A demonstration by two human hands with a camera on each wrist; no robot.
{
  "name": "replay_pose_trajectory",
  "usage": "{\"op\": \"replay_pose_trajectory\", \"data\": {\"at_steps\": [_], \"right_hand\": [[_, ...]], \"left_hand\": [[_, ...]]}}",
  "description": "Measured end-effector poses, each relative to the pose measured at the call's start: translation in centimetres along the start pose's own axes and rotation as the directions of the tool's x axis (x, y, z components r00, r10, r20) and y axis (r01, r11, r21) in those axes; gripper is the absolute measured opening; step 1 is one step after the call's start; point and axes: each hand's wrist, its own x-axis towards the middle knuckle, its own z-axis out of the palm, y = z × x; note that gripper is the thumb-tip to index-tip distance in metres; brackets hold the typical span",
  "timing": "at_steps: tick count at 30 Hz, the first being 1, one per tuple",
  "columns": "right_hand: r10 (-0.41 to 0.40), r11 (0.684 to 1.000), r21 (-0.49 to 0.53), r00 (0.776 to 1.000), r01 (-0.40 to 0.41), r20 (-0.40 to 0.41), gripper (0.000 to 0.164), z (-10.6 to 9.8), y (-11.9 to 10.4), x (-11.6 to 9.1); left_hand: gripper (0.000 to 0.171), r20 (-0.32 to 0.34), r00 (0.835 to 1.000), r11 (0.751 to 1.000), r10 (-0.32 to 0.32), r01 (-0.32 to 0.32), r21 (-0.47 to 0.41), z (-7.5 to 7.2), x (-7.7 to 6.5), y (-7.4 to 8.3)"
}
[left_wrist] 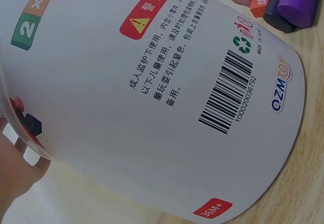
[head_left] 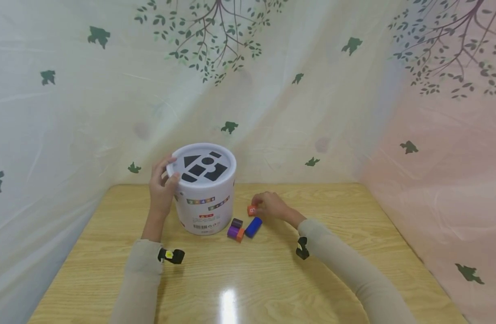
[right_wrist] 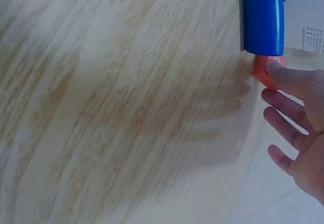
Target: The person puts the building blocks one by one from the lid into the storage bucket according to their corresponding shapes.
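A white shape-sorter bucket (head_left: 205, 204) stands on the table, its lid (head_left: 225, 157) cut with several dark shaped holes. My left hand (head_left: 162, 191) grips the lid's left edge, thumb toward the front. To the right of the bucket, my right hand (head_left: 274, 206) pinches an orange number block (head_left: 251, 210) at table height; the right wrist view shows the thumb on the block (right_wrist: 261, 72). A blue cylinder (head_left: 254, 227) lies just in front of that block. Beside the bucket's base sit a purple block (head_left: 233, 232), a dark brown block (head_left: 237, 223) and another orange block (head_left: 240, 235).
The wooden table (head_left: 207, 279) runs back to a pale curtain (head_left: 268, 148) printed with leaves and branches. A pink curtain (head_left: 442, 189) hangs along the right side. The bucket stands near the table's back edge.
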Motion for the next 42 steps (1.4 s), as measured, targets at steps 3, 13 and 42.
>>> {"op": "replay_pose_trajectory", "data": {"at_steps": [3, 13, 42], "right_hand": [[0.005, 1.000, 0.005, 1.000, -0.005, -0.025, 0.018, 0.2, 0.0, 0.1], [-0.008, 1.000, 0.015, 0.994, 0.009, -0.110, 0.012, 0.5, 0.1, 0.2], [-0.093, 0.994, 0.041, 0.992, 0.097, -0.081, 0.007, -1.6, -0.1, 0.3]], "left_hand": [[0.054, 0.003, 1.000, 1.000, -0.011, 0.011, 0.006, 0.0, 0.0, 0.0], [0.053, 0.004, 1.000, 1.000, -0.011, 0.011, 0.012, 0.1, 0.1, -0.1], [0.054, 0.019, 0.999, 0.999, -0.033, 0.033, -0.003, 0.3, -0.5, 2.7]]}}
